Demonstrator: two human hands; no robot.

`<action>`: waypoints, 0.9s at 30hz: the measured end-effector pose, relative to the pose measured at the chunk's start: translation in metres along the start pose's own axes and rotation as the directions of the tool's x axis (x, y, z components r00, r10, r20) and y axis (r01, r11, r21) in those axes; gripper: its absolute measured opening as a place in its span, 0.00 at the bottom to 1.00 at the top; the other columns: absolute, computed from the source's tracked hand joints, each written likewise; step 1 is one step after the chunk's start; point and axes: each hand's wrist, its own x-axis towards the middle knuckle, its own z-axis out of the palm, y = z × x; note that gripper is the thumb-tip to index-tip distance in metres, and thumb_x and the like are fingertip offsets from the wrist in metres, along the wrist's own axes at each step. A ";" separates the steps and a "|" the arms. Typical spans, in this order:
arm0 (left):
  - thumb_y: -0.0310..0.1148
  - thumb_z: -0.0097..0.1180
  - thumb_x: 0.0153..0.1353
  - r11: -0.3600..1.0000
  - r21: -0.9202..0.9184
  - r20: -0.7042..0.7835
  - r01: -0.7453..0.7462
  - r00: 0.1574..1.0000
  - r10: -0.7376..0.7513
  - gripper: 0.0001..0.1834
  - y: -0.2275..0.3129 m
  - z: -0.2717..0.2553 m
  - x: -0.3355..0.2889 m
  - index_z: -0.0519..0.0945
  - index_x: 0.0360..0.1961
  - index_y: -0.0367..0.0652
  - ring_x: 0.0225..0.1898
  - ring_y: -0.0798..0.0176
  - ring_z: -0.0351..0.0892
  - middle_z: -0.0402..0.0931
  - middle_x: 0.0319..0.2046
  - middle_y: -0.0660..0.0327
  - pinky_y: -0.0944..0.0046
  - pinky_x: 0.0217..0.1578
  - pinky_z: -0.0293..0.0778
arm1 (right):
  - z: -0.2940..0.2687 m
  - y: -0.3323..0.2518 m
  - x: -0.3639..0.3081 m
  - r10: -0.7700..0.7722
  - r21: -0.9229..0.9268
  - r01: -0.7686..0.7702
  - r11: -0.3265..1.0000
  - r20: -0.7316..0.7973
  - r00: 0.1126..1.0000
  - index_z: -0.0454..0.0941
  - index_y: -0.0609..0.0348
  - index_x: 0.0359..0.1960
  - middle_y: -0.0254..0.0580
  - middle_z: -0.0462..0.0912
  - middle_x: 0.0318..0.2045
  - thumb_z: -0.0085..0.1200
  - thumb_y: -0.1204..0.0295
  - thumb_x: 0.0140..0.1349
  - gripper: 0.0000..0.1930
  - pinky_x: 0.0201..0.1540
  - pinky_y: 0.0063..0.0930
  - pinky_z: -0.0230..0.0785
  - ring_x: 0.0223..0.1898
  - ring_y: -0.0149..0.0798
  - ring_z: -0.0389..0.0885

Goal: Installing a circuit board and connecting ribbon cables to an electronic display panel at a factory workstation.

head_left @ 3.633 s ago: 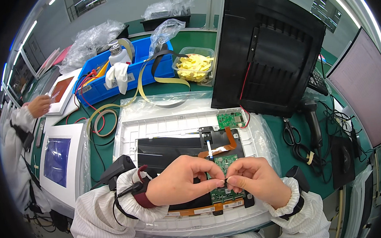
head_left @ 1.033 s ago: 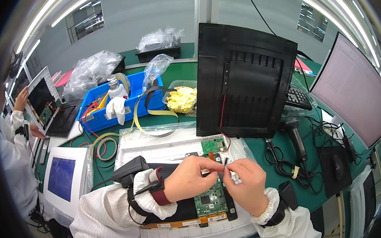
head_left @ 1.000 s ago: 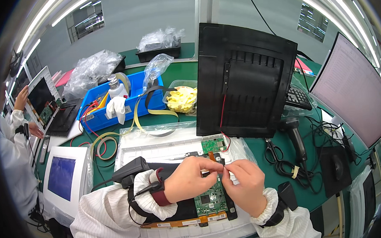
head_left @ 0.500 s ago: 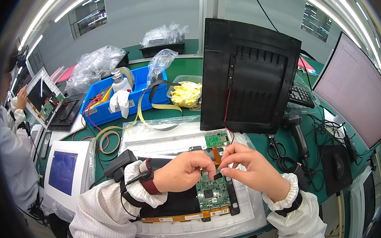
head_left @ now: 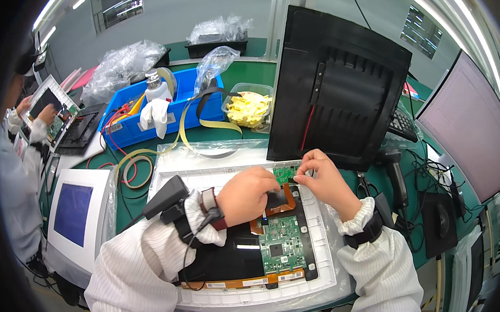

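Note:
An open display panel with a white frame (head_left: 321, 254) lies face down in front of me. On its dark back sit a large green circuit board (head_left: 283, 247), a smaller green board (head_left: 283, 172) near the top edge and an orange flex cable (head_left: 289, 198) between them. My left hand (head_left: 249, 194) is closed, fingers curled down beside the flex cable; what they pinch is hidden. My right hand (head_left: 324, 181) pinches beside the small board, thumb and forefinger together near a small dark piece, too small to make out.
A black rear cover (head_left: 337, 95) stands upright behind the panel. Around it are a blue bin (head_left: 141, 136), a tub of yellow pieces (head_left: 247, 110), scissors (head_left: 367, 186), a scanner (head_left: 397, 176), a monitor (head_left: 469, 127) and a white-framed screen (head_left: 75, 213). A co-worker (head_left: 21, 168) handles another panel at left.
Both hands have moved from above the large board toward the small board, uncovering more of the large board and flex cable. The co-worker's hand now reaches over the other panel.

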 end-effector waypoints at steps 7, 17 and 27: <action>0.14 0.43 0.39 0.994 0.100 0.050 0.037 0.998 -0.042 0.17 -0.014 0.011 -0.003 0.76 0.33 0.34 0.41 0.51 0.70 0.72 0.35 0.52 0.59 0.43 0.68 | 0.020 0.006 0.008 -0.119 -0.137 0.110 0.984 -0.052 0.992 0.75 0.61 0.17 0.37 0.70 0.32 0.60 0.77 0.39 0.05 0.45 0.29 0.59 0.40 0.41 0.66; 0.14 0.44 0.40 0.992 0.126 0.020 0.017 1.000 -0.020 0.14 -0.016 0.014 -0.003 0.76 0.31 0.33 0.39 0.51 0.73 0.73 0.35 0.52 0.60 0.42 0.70 | 0.022 0.005 0.010 -0.120 -0.154 0.109 0.982 -0.063 0.991 0.76 0.62 0.18 0.38 0.69 0.31 0.60 0.78 0.40 0.05 0.44 0.29 0.59 0.39 0.41 0.66; 0.15 0.44 0.40 0.991 0.128 0.036 0.048 0.998 -0.054 0.14 -0.016 0.016 -0.004 0.76 0.31 0.33 0.39 0.51 0.72 0.73 0.35 0.52 0.60 0.42 0.69 | 0.021 0.005 0.009 -0.097 -0.156 0.089 0.984 -0.042 0.994 0.75 0.63 0.19 0.38 0.69 0.30 0.60 0.78 0.40 0.05 0.43 0.28 0.59 0.39 0.41 0.65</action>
